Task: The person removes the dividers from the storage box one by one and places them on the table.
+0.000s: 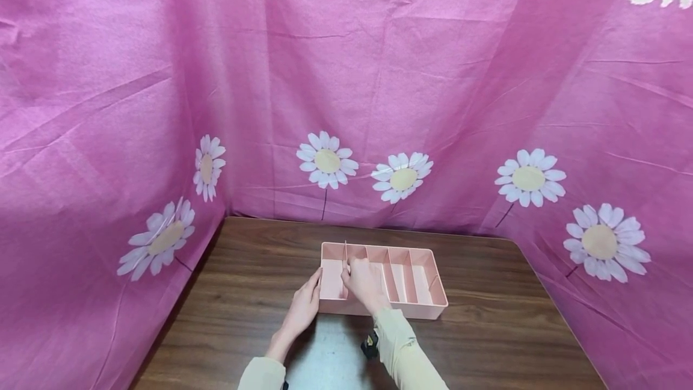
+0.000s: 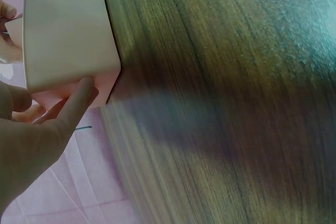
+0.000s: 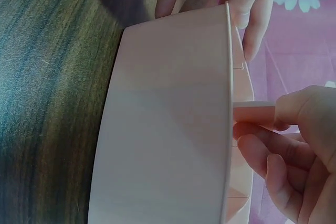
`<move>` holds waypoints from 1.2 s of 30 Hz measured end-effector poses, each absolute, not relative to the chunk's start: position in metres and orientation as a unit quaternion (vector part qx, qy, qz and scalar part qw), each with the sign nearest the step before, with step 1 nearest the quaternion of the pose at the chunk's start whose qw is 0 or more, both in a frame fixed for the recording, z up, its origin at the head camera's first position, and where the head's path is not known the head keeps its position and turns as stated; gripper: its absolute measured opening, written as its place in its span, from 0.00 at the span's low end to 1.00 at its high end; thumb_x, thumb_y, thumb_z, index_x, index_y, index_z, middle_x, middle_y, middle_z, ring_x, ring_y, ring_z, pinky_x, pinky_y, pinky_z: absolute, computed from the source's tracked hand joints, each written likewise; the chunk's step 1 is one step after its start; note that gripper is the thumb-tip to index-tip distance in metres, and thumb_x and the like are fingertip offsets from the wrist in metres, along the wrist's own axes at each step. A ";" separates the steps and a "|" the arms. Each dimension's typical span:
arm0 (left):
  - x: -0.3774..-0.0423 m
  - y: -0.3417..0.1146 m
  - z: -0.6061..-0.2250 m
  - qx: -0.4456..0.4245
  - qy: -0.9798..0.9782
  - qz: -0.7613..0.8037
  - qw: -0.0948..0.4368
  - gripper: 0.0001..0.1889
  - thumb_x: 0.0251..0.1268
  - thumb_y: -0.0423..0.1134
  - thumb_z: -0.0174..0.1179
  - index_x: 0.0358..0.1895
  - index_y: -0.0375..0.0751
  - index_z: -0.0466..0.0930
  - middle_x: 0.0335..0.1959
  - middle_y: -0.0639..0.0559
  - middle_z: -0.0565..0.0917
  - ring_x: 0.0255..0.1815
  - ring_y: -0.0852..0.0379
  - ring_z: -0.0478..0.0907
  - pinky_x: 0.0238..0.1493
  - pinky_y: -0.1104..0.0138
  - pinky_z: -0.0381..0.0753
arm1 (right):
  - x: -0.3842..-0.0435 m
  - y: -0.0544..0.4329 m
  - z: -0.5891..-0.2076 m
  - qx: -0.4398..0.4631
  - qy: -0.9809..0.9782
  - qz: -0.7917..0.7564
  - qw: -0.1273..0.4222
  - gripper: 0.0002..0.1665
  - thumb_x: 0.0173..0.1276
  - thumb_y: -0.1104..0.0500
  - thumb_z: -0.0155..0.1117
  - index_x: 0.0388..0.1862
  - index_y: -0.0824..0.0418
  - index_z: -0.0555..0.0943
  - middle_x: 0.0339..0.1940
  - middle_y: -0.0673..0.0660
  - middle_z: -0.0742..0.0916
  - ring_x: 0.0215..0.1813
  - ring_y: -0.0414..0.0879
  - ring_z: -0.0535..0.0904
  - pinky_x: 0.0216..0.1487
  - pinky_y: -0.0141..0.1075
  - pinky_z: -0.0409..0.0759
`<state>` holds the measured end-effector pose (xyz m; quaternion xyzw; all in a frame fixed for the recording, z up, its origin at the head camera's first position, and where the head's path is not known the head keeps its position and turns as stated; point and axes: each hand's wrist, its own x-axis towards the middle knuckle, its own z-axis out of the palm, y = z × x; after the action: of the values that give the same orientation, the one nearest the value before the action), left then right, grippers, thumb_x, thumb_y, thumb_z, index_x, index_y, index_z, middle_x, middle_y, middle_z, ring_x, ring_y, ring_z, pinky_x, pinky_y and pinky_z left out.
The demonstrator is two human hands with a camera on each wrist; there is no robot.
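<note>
A shallow pink organizer box with several compartments stands on the table in the head view. My right hand reaches over its near wall and pinches a thin pink divider. In the right wrist view, the thumb and curled fingers of that hand hold the divider, which rises above the near rim. My left hand lies against the box's left end. Its fingertips touch the outside of that end wall in the left wrist view. The divider's lower edge is hidden by the box wall.
More dividers stand across the box to the right of my right hand. The brown wooden table extends around the box. Pink cloth printed with daisies hangs behind the table and along both sides.
</note>
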<state>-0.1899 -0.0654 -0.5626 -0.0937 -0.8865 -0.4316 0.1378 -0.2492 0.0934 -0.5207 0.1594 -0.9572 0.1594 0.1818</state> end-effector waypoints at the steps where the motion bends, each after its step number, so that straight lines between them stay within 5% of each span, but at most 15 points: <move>1: -0.190 -0.065 -0.563 -0.094 -0.887 -0.431 0.137 0.21 0.72 0.25 0.50 0.67 0.27 0.70 0.61 0.30 0.79 0.60 0.34 0.79 0.59 0.44 0.79 | -0.249 0.094 -0.520 0.159 -0.957 0.163 0.180 0.10 0.62 0.59 0.66 0.22 0.57 0.78 0.16 0.55 0.84 0.16 0.46 0.75 0.15 0.38 0.70; 12: -0.191 -0.065 -0.567 -0.121 -0.876 -0.426 0.192 0.21 0.74 0.29 0.48 0.67 0.28 0.70 0.56 0.27 0.81 0.54 0.32 0.81 0.52 0.44 0.82 | -0.250 0.095 -0.511 0.153 -0.954 0.181 0.187 0.11 0.62 0.59 0.67 0.20 0.58 0.79 0.17 0.57 0.85 0.19 0.54 0.81 0.16 0.42 0.73; 20: -0.192 -0.065 -0.566 -0.092 -0.886 -0.435 0.131 0.22 0.72 0.25 0.50 0.67 0.27 0.70 0.61 0.29 0.79 0.60 0.33 0.79 0.59 0.43 0.78 | -0.249 0.095 -0.503 0.140 -0.959 0.175 0.174 0.13 0.61 0.58 0.66 0.18 0.56 0.77 0.14 0.54 0.82 0.20 0.53 0.81 0.16 0.42 0.73; 36: -0.192 -0.066 -0.565 -0.091 -0.887 -0.434 0.127 0.22 0.72 0.25 0.49 0.67 0.26 0.69 0.62 0.29 0.78 0.61 0.33 0.78 0.61 0.43 0.78 | -0.249 0.096 -0.498 0.133 -0.963 0.168 0.166 0.11 0.60 0.58 0.68 0.20 0.56 0.78 0.18 0.57 0.85 0.24 0.57 0.84 0.17 0.43 0.74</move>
<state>-0.1921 -0.0665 -0.5649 -0.0915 -0.8874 -0.4337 0.1270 -0.2495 0.0957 -0.4976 0.1329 -0.9625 0.1680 0.1663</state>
